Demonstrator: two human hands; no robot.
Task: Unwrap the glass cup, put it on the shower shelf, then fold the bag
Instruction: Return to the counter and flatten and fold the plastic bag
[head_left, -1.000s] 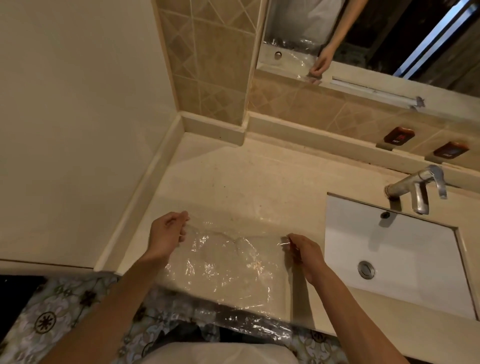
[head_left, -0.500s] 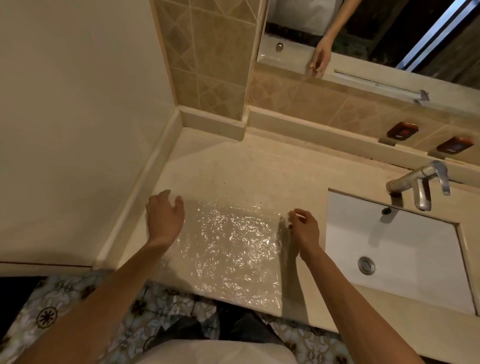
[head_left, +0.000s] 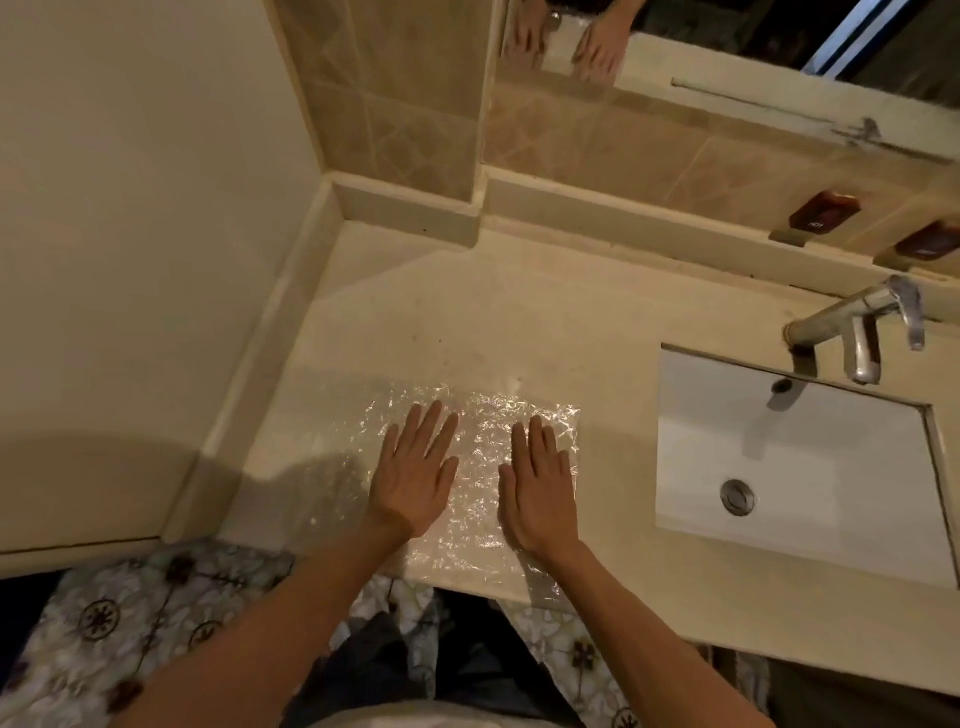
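Left hand (head_left: 413, 480) and right hand (head_left: 540, 491) lay flat, fingers spread, holding nothing. Both pressed the bag (head_left: 478, 467) (crinkled, clear) onto the tabletop (head_left: 467, 322).

A beige stone countertop (head_left: 509, 322) meets a tiled wall (head_left: 384, 93) in the corner. A white rectangular sink (head_left: 810, 467) is set into it on the right, with a round drain (head_left: 737, 497) and a chrome faucet (head_left: 857, 332) over its back edge. Patterned floor tiles (head_left: 114, 623) show below.
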